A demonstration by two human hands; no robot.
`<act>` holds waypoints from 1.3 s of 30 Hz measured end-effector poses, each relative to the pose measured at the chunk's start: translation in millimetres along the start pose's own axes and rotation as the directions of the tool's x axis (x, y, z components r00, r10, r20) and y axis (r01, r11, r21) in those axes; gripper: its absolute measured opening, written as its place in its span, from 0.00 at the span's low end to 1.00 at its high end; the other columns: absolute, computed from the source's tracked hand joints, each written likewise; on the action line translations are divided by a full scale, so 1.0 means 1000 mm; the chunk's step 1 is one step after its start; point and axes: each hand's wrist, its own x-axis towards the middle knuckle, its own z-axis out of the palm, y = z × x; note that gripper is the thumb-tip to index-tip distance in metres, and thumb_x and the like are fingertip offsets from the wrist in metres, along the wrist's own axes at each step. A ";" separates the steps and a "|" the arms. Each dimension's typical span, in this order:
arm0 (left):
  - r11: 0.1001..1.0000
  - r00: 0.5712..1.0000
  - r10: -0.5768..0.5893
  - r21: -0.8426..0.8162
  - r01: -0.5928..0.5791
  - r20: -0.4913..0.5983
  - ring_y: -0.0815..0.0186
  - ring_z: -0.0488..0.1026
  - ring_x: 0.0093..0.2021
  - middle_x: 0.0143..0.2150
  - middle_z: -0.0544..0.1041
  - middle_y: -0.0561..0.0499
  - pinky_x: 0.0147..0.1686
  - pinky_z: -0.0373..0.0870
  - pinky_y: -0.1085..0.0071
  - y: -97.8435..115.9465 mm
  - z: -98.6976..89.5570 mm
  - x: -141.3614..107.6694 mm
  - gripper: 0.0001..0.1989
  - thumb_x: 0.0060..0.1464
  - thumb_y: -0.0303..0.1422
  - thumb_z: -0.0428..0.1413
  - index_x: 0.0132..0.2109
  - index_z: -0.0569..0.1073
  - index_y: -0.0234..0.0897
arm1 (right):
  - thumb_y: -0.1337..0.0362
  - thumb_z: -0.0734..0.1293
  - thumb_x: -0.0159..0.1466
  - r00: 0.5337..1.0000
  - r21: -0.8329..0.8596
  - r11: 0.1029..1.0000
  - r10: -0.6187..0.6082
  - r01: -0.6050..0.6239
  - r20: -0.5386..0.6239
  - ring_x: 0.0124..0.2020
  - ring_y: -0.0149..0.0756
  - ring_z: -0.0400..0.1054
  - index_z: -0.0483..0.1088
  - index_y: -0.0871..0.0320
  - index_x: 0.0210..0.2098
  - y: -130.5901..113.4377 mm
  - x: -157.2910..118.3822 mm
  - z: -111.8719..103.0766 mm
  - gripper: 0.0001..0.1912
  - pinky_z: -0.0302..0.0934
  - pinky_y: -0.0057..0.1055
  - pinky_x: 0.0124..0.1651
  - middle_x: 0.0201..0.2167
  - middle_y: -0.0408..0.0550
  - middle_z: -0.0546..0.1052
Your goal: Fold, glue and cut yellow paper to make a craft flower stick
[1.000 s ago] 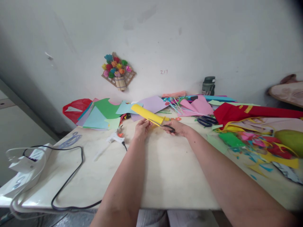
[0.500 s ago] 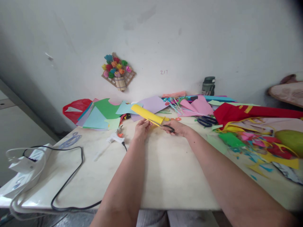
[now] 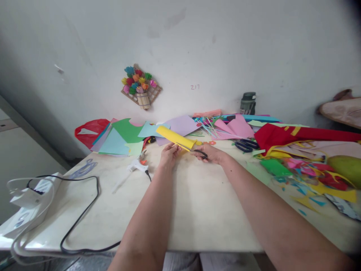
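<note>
The yellow paper [image 3: 175, 137], curled into a loose roll, is held above the table [image 3: 208, 210], at about twelve o'clock from the left hand [image 3: 169, 153]. Its lower edge is pinched between the thumb and fingers of that hand, with the other fingertips bunched close together. By the right hand [image 3: 211, 153] the scissors [image 3: 202, 153] are gripped, fingers curled around the dark handles; how they are seated in the loops cannot be told. The blades are pointed between nine and ten o'clock, against the paper's lower edge.

From the hands, the white glue gun [image 3: 137, 165] is seen lying between eight and nine o'clock, and the power strip [image 3: 34, 207] is set farther out that way. Coloured sheets [image 3: 126, 130] are spread toward ten o'clock. The spare scissors [image 3: 246, 145] are laid at three o'clock, with red cloth [image 3: 278, 134] heaped beyond and paper scraps [image 3: 306, 188] scattered toward four. The bottle [image 3: 248, 104] is stood at two o'clock, near the wall
</note>
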 end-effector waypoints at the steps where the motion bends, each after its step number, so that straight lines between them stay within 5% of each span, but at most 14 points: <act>1: 1.000 1.000 0.004 -0.005 -0.004 -0.002 0.71 0.72 0.29 0.28 0.73 0.49 0.37 0.69 0.73 0.000 0.001 -0.001 0.10 0.43 0.17 0.54 0.35 0.69 0.29 | 0.58 0.67 0.51 1.000 0.014 1.000 0.000 0.000 0.004 0.11 0.18 0.49 0.67 0.63 0.30 -0.001 -0.001 0.001 0.14 0.42 0.17 0.10 0.12 0.36 0.61; 39: 1.000 0.999 -0.028 0.004 0.028 -0.024 0.72 0.72 0.27 0.30 0.74 0.47 0.35 0.70 0.75 0.002 0.000 -0.002 0.09 0.45 0.18 0.53 0.37 0.70 0.28 | 0.58 0.67 0.51 0.999 0.043 0.999 0.008 -0.009 0.033 0.10 0.18 0.49 0.67 0.64 0.31 -0.001 -0.002 -0.002 0.15 0.41 0.17 0.10 0.12 0.36 0.63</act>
